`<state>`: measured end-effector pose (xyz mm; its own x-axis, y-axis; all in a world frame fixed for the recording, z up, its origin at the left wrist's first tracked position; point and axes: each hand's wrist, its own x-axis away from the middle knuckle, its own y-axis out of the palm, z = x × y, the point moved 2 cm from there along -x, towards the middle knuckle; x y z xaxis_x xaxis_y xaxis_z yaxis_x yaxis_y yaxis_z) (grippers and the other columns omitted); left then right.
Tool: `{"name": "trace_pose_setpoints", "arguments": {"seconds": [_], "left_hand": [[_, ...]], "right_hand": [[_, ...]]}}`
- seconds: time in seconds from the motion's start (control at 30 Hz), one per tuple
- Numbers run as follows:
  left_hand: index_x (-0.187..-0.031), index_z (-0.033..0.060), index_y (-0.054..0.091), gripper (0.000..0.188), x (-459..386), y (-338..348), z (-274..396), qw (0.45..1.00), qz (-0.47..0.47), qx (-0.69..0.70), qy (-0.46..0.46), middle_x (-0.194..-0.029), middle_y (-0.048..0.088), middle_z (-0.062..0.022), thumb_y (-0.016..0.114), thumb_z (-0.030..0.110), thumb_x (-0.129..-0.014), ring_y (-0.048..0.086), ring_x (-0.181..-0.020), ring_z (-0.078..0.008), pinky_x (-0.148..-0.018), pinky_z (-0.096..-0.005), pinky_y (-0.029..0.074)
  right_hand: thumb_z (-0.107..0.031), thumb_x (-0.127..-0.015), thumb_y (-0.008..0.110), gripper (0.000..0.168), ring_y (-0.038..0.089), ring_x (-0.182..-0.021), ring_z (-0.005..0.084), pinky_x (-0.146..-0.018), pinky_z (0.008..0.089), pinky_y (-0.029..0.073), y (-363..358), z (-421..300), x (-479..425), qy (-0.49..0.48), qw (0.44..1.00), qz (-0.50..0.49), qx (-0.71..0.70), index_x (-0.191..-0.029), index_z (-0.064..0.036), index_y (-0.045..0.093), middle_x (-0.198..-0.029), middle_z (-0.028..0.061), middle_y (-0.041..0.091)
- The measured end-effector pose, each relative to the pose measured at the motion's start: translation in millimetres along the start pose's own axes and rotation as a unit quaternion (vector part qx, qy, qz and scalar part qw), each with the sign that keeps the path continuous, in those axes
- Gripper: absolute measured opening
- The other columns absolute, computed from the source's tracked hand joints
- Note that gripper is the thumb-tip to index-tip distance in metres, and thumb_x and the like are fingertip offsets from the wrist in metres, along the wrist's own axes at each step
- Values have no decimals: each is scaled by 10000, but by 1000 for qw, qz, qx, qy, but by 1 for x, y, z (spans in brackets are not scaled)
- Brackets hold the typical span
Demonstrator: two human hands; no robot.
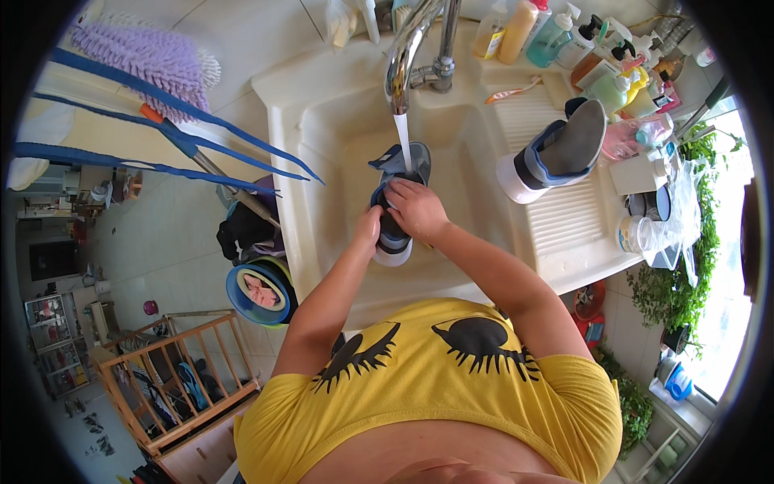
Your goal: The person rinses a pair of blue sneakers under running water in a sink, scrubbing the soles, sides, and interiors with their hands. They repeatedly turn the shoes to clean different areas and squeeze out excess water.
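Water runs from a chrome faucet [397, 85] into a cream-coloured sink [326, 230]. Under the stream is a dark grey and blue shoe [395, 242] with a white sole. My left hand [369, 228] grips the shoe's side. My right hand [416, 207] lies over its opening, the fingertips partly hidden in or behind it. Another shoe [532, 166], grey-blue with a pale sole, stands on the ribbed drainboard [562, 224] to the right, a grey insole [583, 142] sticking up out of it.
Several soap and pump bottles [556, 39] line the back right, with an orange toothbrush [513, 91] in front. Blue straps [181, 112] and a purple chenille mop head [145, 63] hang at upper left. Stacked basins [259, 293] stand left of the sink; a wooden-railed crib [175, 375] is lower left.
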<state>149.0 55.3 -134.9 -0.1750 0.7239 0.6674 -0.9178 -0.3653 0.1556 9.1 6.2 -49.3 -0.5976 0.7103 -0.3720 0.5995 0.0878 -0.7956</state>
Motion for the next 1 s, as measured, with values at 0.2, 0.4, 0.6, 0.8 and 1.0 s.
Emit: {"name": "trace_pose_setpoints", "arguments": {"seconds": [0.2,0.4,0.6,0.8,1.0], "left_hand": [[-912,19,556,250,-1,16,2,1000,23,10,-13,-849,546,-70,458,213,-787,501,-812,-174,-758,-308,408],[-846,59,565,276,-33,29,8,995,-23,79,-64,-838,586,-70,436,298,-796,536,-830,-190,-789,-319,411],[-915,28,565,295,4,7,-7,998,3,34,-51,-904,591,-81,443,268,-797,551,-876,-189,-807,-314,428],[-975,12,558,326,-9,36,-25,982,-58,147,-101,-932,593,-89,447,257,-790,554,-891,-189,-820,-326,430],[-966,6,557,340,-8,1,-24,991,-89,92,-29,-966,595,-107,443,266,-779,554,-938,-187,-846,-317,425]], "right_hand": [[-156,-698,634,295,543,-1024,264,-890,352,436,2,10,-2,-23,999,-20,25,-966,-40,588,-1047,96,580],[-129,-683,609,259,566,-923,241,-786,353,461,-3,25,-27,11,995,-84,56,-926,-47,586,-979,82,584],[-118,-663,605,316,537,-1002,236,-836,343,456,-5,8,-1,-70,994,-82,28,-973,-58,579,-1012,72,567],[-77,-635,619,350,525,-1032,238,-867,366,404,-11,21,-9,23,973,-207,98,-982,-98,579,-1035,57,561],[-70,-654,613,400,498,-1082,238,-873,373,405,-19,19,1,-55,991,-120,22,-1048,-111,560,-1134,56,540]]}}
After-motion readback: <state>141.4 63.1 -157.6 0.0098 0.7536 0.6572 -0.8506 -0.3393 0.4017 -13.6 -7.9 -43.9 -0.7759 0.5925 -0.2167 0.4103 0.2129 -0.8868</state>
